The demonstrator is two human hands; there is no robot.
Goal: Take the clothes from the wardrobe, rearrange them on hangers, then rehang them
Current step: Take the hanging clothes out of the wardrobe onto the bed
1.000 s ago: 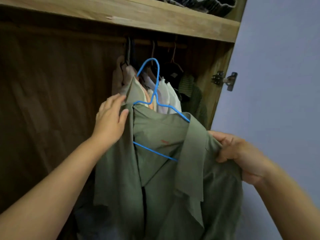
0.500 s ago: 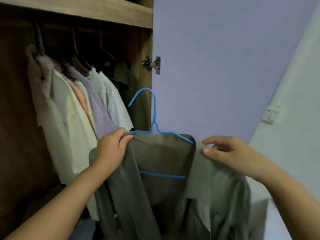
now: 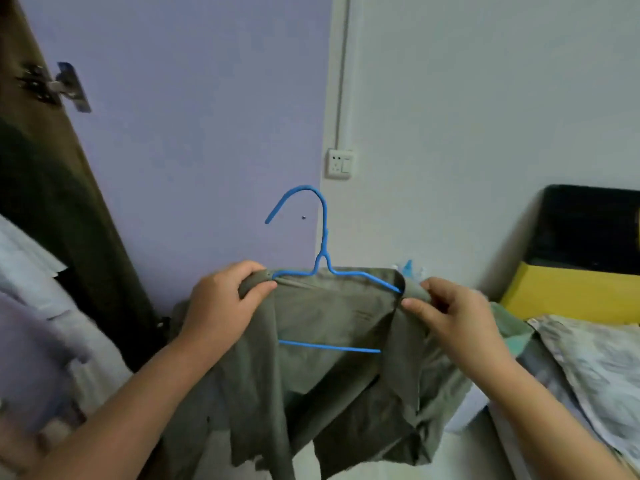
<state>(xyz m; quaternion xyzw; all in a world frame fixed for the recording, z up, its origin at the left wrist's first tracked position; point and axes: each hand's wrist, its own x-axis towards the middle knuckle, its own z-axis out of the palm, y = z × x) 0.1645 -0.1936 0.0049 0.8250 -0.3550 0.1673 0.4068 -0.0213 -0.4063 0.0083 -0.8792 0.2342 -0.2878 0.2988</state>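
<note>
**me:** Standing with the lilac wall (image 3: pixel 194 126) and the white wall (image 3: pixel 485 98) meeting in a corner right in front of me. Wardrobe (image 3: pixel 41 174) edge is off to my left, dark wood with a metal hinge (image 3: pixel 57 86) on it, and some pale shirts (image 3: pixel 38 323) hang blurry at that side. Bed (image 3: pixel 595 362) with a patterned cover is on my right, plus a yellow and black thing (image 3: pixel 575 271) against the wall that I can't make out.

**reply:** ok, and where's the shirt?

**me:** Olive green shirt (image 3: pixel 332 341) is out in front of me, on the blue wire hanger (image 3: pixel 323 244), hook pointing up and curling to the left. The lower bar of the hanger shows through the open collar. My hands are apart, one at each shoulder of the shirt. Left hand (image 3: pixel 223 306) is curled round the left shoulder fabric right where the hanger arm ends. Right hand (image 3: pixel 450 317) pinches the cloth at the right shoulder, thumb and fingers closed on it, just beside the other hanger arm.

**reply:** anything else?

**me:** White wall socket (image 3: pixel 340 163) above the hanger hook, near the corner.
</note>
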